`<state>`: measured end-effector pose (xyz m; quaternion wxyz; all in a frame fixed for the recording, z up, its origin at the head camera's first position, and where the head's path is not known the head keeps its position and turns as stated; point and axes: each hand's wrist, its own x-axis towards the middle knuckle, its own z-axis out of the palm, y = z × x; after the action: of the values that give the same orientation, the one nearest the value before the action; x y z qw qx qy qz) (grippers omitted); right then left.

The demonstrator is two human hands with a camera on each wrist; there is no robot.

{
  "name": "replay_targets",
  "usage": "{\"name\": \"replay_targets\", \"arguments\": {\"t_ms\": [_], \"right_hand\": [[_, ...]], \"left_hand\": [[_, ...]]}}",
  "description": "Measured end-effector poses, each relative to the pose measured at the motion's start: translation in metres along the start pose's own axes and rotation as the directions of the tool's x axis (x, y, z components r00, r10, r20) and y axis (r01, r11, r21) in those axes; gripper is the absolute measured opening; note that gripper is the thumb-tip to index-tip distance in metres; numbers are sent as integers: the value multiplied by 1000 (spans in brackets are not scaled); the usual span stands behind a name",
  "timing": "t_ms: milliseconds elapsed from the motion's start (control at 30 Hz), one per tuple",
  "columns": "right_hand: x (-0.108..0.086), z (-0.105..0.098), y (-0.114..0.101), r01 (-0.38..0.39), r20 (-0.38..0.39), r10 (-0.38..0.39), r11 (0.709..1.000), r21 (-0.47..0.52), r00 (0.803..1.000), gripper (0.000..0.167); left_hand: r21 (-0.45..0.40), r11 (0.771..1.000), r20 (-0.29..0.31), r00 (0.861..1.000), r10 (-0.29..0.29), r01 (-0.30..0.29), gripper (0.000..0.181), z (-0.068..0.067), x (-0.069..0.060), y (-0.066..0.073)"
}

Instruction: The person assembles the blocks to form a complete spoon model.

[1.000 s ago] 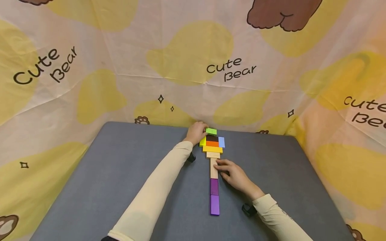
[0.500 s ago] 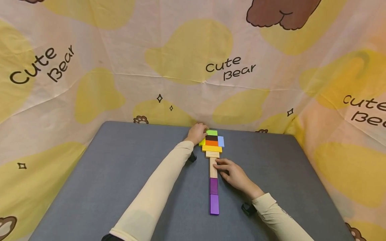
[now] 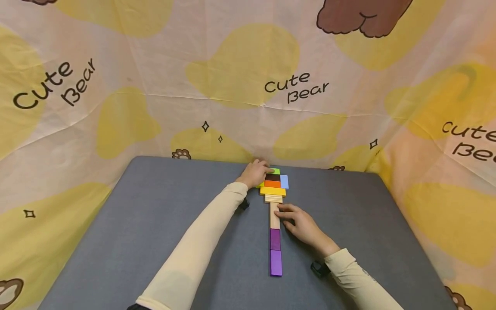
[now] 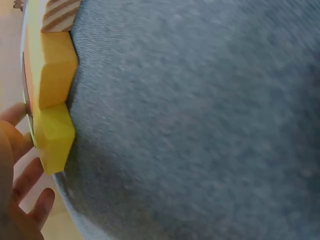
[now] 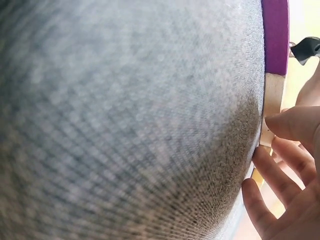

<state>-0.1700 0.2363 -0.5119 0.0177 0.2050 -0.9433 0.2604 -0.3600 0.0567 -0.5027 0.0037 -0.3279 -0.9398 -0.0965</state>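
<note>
A flat row of coloured wooden blocks runs away from me on the table. My left hand is at its far end, fingers reaching over the light green block and touching it. The hand partly covers that block and the yellow-green block beside it. Just nearer lie a dark brown block, an orange block, a light blue block and a yellow-orange block. My right hand rests its fingertips on the plain wood block, with the fingers loosely bent.
A striped wood block lies between the yellow-orange and plain blocks. Two purple blocks form the near end of the row. The grey table is backed by a patterned cloth close behind the light green block.
The light green block has come down nearer, against the dark brown block. My left hand's fingers have shifted from its side to over its top. My right hand has stayed put.
</note>
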Motion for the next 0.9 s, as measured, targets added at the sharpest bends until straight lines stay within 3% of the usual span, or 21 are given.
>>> {"name": "replay_targets", "arguments": {"t_ms": [300,567,733,900], "right_hand": [[0,0,0,3,-1,-3,1000,-1,1000,41],[2,1,2,-3,2,3,1000,-3,1000,41],[2,1,3,-11,-2,11,999,-37,1000,40],[3,1,3,-19,13,20,999,-51,1000,39]], "left_hand": [[8,1000,33,999,17,-17,42,0,-5,-1],[-114,992,-20,998,59,-60,42,-1,-15,-7],[-205,975,-72,995,74,-87,43,-12,-35,-15],[-222,969,-108,990,88,-110,44,-23,-67,-33]]}}
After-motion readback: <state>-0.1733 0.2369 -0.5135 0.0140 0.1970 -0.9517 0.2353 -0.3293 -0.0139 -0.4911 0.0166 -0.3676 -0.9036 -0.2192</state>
